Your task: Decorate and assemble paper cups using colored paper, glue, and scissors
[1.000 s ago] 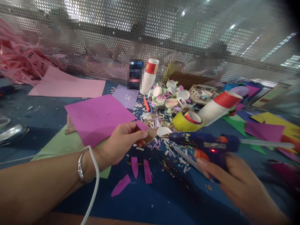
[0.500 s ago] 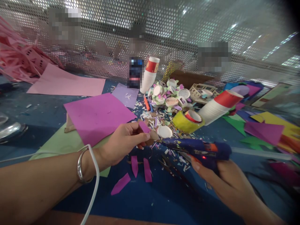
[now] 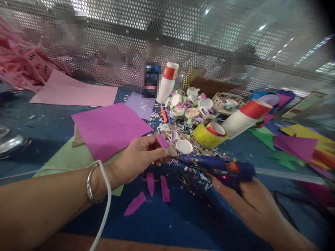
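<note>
My left hand pinches a small brown cardboard piece, with a purple paper strip at the fingertips. Wrapped round a blue hot glue gun, my right hand points its nozzle left, at the cardboard piece. Whether the tip touches it I cannot tell. A small red light glows on the gun, and a clear glue stick sticks out behind it. Below the hands lie purple paper strips and dark scissors. A white disc lies just beyond the nozzle.
A pile of small round paper pieces stands among scraps at the back. Near it are stacked paper cups, leaning cups and a yellow tape roll. Purple sheet lies left. A white cable crosses my left wrist.
The glue gun and my right hand have shifted slightly left, bringing the nozzle further over the cardboard piece. My left hand has stayed nearly still, keeping its hold.
</note>
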The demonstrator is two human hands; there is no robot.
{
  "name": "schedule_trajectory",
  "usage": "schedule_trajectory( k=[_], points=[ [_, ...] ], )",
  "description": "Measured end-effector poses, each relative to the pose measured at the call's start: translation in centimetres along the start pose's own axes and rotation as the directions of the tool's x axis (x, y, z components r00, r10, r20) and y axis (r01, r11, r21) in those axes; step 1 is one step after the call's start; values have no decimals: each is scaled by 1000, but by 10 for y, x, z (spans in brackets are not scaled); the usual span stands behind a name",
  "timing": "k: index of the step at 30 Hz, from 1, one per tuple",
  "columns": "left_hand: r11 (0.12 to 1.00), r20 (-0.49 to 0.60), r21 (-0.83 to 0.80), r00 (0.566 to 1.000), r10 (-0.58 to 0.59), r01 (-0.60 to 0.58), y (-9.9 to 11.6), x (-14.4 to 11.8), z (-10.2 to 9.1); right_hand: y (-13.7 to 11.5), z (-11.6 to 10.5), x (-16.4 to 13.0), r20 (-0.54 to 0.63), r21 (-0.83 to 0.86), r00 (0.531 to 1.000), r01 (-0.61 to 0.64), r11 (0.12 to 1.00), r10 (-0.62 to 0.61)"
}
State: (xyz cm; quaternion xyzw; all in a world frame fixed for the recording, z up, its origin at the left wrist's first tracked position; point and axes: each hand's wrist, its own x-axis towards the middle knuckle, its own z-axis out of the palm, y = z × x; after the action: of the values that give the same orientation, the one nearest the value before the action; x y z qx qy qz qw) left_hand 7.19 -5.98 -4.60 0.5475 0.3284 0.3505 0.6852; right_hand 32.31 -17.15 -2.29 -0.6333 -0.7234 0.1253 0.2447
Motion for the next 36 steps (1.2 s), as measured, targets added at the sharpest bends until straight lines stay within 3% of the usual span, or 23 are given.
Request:
schedule_trajectory(
  k=[14, 18, 28, 31, 33, 36],
  points=[
    [999, -6, 37, 1000, 18, -18, 0, 0, 0, 1, 0, 0, 18, -36, 1000, 4, 999, -3],
    [999, -22, 35, 1000, 9, -8, 1, -1, 1, 6, 1, -1, 37, -61, 998, 57, 996, -55],
    [973, -41, -200, 991, -127, 116, 5, -1, 1, 3, -8, 1, -37, -110, 994, 99, 989, -103],
    [961, -54, -241, 987, -154, 136, 6, -2, 2, 13, -22, 1, -88, -171, 996, -28, 985, 12],
    [960, -52, -237, 985, -163, 146, 7, -2, 2, 22, -37, 3, -208, -209, 969, -178, 962, 134],
    [968, -39, -212, 988, -146, 135, 8, -2, 3, 34, -59, 13, -322, -273, 927, -284, 919, 191]
  ],
)
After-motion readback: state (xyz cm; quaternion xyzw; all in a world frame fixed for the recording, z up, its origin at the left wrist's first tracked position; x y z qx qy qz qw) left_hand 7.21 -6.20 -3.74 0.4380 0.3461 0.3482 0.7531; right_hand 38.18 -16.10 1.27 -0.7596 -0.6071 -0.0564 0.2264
